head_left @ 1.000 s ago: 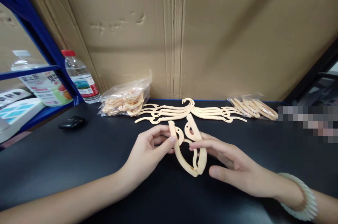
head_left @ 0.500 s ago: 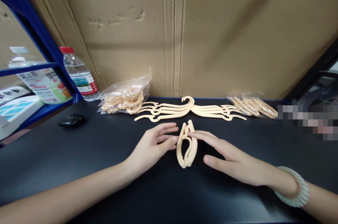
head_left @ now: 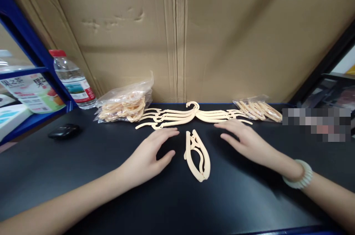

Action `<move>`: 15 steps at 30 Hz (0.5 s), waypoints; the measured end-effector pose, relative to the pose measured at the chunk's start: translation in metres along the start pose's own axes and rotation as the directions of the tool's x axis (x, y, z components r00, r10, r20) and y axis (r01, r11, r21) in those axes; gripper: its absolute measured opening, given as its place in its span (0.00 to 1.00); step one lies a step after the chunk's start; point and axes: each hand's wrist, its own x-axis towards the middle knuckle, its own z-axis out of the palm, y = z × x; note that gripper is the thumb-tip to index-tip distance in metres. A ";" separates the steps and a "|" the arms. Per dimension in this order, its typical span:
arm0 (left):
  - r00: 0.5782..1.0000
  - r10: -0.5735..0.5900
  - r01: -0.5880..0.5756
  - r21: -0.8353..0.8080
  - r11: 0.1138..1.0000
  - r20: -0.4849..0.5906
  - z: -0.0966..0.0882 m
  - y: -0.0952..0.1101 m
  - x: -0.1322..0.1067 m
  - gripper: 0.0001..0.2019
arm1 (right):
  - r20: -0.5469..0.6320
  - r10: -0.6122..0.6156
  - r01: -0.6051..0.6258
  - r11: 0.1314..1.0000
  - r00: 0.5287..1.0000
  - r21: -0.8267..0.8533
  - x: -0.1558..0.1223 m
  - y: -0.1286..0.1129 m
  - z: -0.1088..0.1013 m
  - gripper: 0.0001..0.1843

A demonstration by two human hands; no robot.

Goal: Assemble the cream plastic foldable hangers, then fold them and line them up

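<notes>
On the black table a cream plastic folding hanger (head_left: pixel 206 155) lies folded up, its arms drawn together into a loop. My left hand (head_left: pixel 151 150) is to its left, fingers apart and holding nothing. To its upper right hovers my right hand (head_left: pixel 245 140), also with fingers apart and nothing in it; its fingertips are near the right end of a stack of unfolded hangers (head_left: pixel 177 116). Those hangers lie spread one over another behind the folded one, hooks together at the middle.
A clear bag of folded hangers (head_left: pixel 124 107) stands back left, another bag (head_left: pixel 257 108) back right. A black mouse (head_left: pixel 64 131) and a red-capped water bottle (head_left: pixel 73 79) are at the left, beside a blue shelf frame (head_left: pixel 39 54). A cardboard wall (head_left: pixel 124 43) closes off the back.
Both hands have moved away from the folded hanger, the right one up and to the right. The hanger now lies slightly turned and a little more spread. The view has shifted slightly.
</notes>
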 end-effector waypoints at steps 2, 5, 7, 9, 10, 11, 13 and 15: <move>0.999 0.037 -0.034 0.183 0.982 -0.014 -0.005 -0.013 0.004 0.21 | -0.084 0.012 -0.021 0.994 0.996 -0.110 0.002 0.025 -0.005 0.17; 1.000 0.008 -0.008 0.290 0.957 0.000 -0.009 -0.026 0.008 0.25 | -0.082 0.024 -0.040 0.979 0.996 -0.200 0.003 0.050 -0.009 0.17; 1.000 0.002 -0.007 0.306 0.952 0.018 -0.009 -0.028 0.008 0.25 | -0.033 0.019 -0.026 0.973 0.999 -0.231 0.003 0.057 -0.008 0.16; 0.999 0.012 -0.021 0.323 0.946 0.031 -0.009 -0.027 0.008 0.24 | 0.006 0.008 -0.006 0.970 1.000 -0.245 0.004 0.057 -0.005 0.16; 0.999 0.021 -0.033 0.334 0.942 0.039 -0.009 -0.027 0.008 0.24 | 0.016 0.003 0.001 0.969 1.000 -0.248 0.004 0.057 -0.004 0.15; 0.998 0.032 -0.046 0.344 0.938 0.047 -0.008 -0.026 0.007 0.24 | 0.019 -0.001 0.005 0.968 1.000 -0.251 0.004 0.055 -0.003 0.15; 0.997 0.054 -0.072 0.353 0.933 0.061 -0.008 -0.025 0.007 0.23 | 0.015 -0.003 0.006 0.969 1.000 -0.248 0.005 0.053 -0.002 0.14; 0.996 0.065 -0.082 0.348 0.934 0.061 -0.008 -0.025 0.007 0.23 | 0.016 -0.007 0.010 0.976 1.000 -0.218 0.005 0.050 -0.002 0.12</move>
